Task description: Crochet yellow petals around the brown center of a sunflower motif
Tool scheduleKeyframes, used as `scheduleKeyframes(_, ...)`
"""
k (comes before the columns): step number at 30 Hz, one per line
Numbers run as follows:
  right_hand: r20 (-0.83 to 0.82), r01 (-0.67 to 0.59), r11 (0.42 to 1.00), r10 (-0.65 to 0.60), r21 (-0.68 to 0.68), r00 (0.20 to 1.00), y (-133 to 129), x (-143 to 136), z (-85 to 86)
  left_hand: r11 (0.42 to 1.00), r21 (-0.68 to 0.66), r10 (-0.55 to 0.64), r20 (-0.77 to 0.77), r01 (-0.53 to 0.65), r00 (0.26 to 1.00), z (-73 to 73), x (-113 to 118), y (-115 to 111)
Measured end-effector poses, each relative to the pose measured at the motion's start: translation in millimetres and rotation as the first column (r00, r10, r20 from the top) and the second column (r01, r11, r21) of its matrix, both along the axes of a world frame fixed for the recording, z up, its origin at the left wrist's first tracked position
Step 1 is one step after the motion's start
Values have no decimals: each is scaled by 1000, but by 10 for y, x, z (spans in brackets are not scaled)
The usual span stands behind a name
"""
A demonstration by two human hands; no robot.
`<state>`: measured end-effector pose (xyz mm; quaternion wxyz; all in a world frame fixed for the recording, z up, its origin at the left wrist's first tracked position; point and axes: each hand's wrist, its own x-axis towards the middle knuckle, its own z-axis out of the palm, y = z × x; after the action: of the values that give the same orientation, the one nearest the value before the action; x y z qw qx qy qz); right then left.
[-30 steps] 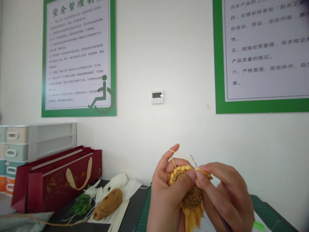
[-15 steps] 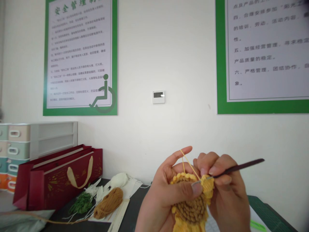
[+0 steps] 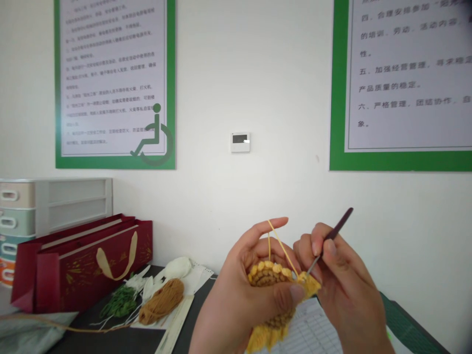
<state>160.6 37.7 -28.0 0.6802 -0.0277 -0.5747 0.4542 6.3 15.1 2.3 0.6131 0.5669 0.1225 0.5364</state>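
My left hand (image 3: 243,295) grips a round crochet piece (image 3: 271,279), brown in the middle with a yellow bumpy edge, its thumb pressed across the front. Yellow yarn (image 3: 282,244) loops over the raised left index finger and runs down to the edge stitches. In my right hand (image 3: 341,275) is a crochet hook (image 3: 338,223) with a dark purple handle, held between thumb and fingers and tilted up to the right. Its metal shaft reaches the yellow edge near the left thumb. The hook's very tip is hidden in the stitches.
On the dark table at left lie a brown yarn skein (image 3: 162,301), green yarn (image 3: 120,301), white yarn (image 3: 179,268) and a ruler (image 3: 176,324). Behind are dark red gift bags (image 3: 92,265) and a drawer unit (image 3: 77,201). A printed sheet (image 3: 313,329) lies under my hands, beside a green mat (image 3: 409,324).
The hook has swung from nearly level to a steep tilt, handle up. Both hands and the crochet piece sit slightly further left, and the piece is tipped more. The view has shifted a little.
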Motion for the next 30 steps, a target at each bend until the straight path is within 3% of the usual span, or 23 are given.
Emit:
scheduleKeyframes(14, -59, 84, 996, -84, 1, 995, -10, -88, 39, 941, 35, 333, 73, -336, 940, 28, 188, -131)
scheduleKeyframes(17, -59, 84, 996, -83, 24, 995, 0, -117, 24, 959, -6, 282, 65, -282, 957, 37, 178, -133)
scheduleKeyframes(23, -34, 24, 999, -23, 25, 999, 0, -99, 8, 994, -96, 61, 32, -58, 998, 48, 91, -136)
scheduleKeyframes(30, 12, 11, 997, -12, 77, 1000, -5, -52, 12, 994, -95, -53, 6, 53, 999, 18, 40, -120)
